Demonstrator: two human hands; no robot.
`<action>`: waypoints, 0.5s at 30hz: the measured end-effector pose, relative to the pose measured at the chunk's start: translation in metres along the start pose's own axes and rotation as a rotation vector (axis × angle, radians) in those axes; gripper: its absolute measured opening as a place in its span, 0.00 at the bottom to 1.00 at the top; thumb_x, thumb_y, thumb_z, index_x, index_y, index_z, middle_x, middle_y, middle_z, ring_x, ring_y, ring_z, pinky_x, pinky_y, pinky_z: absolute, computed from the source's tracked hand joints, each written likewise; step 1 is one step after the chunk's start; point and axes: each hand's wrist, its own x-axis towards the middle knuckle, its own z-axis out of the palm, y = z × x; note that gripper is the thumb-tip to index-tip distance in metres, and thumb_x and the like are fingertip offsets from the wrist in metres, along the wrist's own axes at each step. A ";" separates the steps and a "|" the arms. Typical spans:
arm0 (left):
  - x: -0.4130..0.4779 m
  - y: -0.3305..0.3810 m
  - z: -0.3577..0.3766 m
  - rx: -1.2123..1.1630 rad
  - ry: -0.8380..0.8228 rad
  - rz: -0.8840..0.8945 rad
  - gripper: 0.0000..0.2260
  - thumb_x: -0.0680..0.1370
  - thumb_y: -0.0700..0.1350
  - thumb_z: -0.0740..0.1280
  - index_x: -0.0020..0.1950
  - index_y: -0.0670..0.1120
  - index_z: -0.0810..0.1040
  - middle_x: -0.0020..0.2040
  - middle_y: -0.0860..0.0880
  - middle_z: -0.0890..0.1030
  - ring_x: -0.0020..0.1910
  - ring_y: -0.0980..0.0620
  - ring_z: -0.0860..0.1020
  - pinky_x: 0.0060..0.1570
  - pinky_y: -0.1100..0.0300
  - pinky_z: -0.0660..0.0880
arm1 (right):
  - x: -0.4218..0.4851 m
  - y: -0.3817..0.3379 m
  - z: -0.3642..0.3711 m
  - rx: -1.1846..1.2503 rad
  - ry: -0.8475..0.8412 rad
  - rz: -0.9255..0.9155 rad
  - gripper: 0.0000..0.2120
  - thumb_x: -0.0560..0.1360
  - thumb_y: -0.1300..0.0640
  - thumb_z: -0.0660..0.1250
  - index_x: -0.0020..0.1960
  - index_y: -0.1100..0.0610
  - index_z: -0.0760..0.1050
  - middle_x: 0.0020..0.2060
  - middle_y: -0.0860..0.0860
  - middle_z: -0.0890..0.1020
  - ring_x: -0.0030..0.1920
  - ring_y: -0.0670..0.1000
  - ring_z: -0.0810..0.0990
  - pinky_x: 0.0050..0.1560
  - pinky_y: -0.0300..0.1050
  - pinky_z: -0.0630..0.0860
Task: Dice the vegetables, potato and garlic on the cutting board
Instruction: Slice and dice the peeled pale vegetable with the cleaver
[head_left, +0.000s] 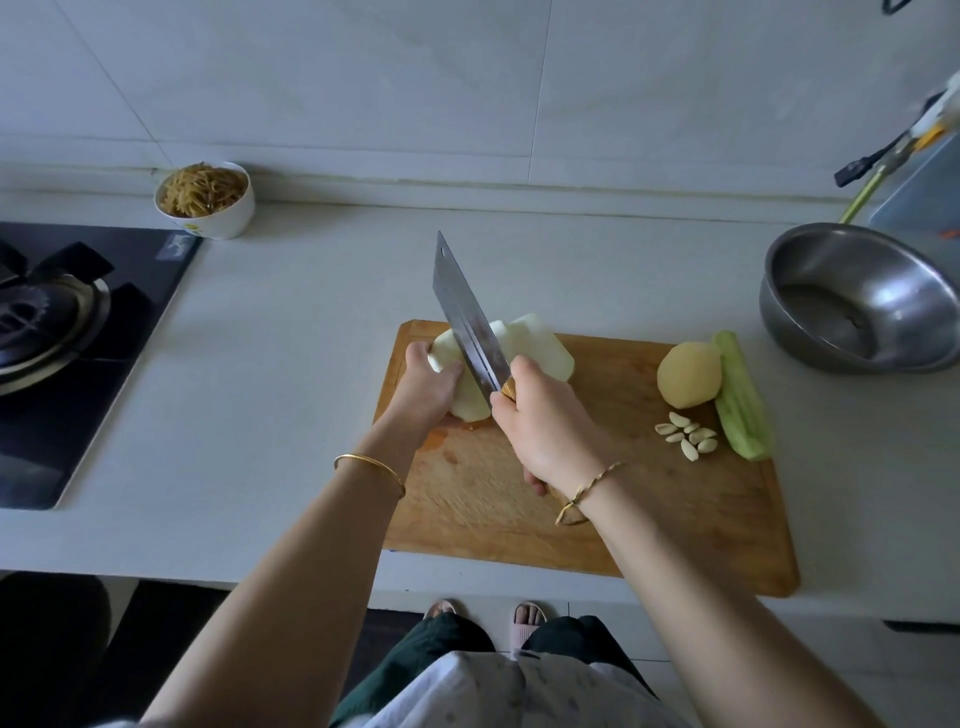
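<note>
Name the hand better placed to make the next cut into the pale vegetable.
Right. The right hand grips the cleaver, its blade lying across the pale vegetable; the left hand holds that vegetable steady on the cutting board.

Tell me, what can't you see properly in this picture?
Head view only.
Cleaver handle: mostly inside the right hand.
Pale vegetable: partly covered by the left hand and the blade.
Steel bowl: cut by the right edge.
Stove: cut by the left edge.
</note>
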 end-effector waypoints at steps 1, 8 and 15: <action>0.001 0.000 0.000 -0.012 0.004 -0.007 0.20 0.82 0.47 0.58 0.72 0.48 0.57 0.56 0.46 0.69 0.50 0.44 0.77 0.36 0.50 0.81 | -0.001 0.000 0.000 -0.013 -0.008 0.003 0.08 0.82 0.54 0.54 0.46 0.56 0.60 0.33 0.54 0.74 0.20 0.53 0.73 0.19 0.47 0.73; 0.003 0.001 0.000 0.038 0.010 -0.011 0.19 0.82 0.48 0.57 0.71 0.49 0.57 0.59 0.43 0.71 0.50 0.41 0.79 0.40 0.45 0.81 | 0.004 -0.007 -0.001 -0.016 -0.029 0.032 0.06 0.82 0.55 0.53 0.49 0.57 0.62 0.35 0.54 0.74 0.20 0.51 0.73 0.17 0.42 0.72; 0.005 0.004 0.001 0.070 0.017 -0.031 0.19 0.82 0.48 0.57 0.71 0.49 0.57 0.59 0.41 0.72 0.48 0.42 0.79 0.38 0.48 0.82 | -0.002 -0.005 -0.001 -0.044 -0.039 0.045 0.06 0.82 0.54 0.53 0.50 0.57 0.62 0.35 0.55 0.75 0.21 0.51 0.74 0.18 0.47 0.75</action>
